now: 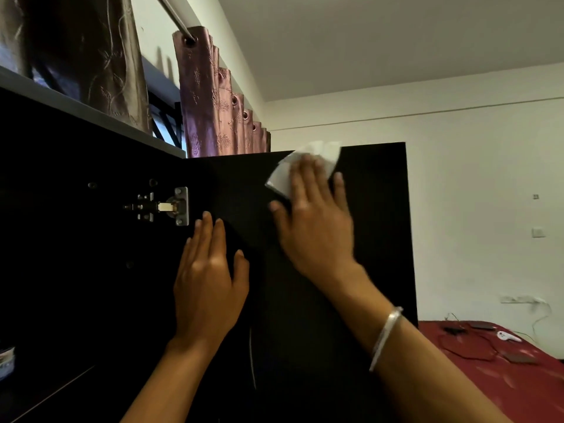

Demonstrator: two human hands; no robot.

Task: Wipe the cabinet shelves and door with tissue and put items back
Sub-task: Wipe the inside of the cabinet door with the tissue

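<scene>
the right hand presses the tissue flat under straight, spread fingers against the inner face of the open cabinet door, near its top edge. the left hand lies open on the door just beside the hinge, bracing it. to wipe well, keep the palm flat, keep the brace firm so the door does not swing, and overlap strokes downward; both forearms reach up.

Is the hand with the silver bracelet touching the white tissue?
Touching. The head view shows the right hand laid flat over the white tissue, its straight fingers pressing it against the dark cabinet door.
</scene>
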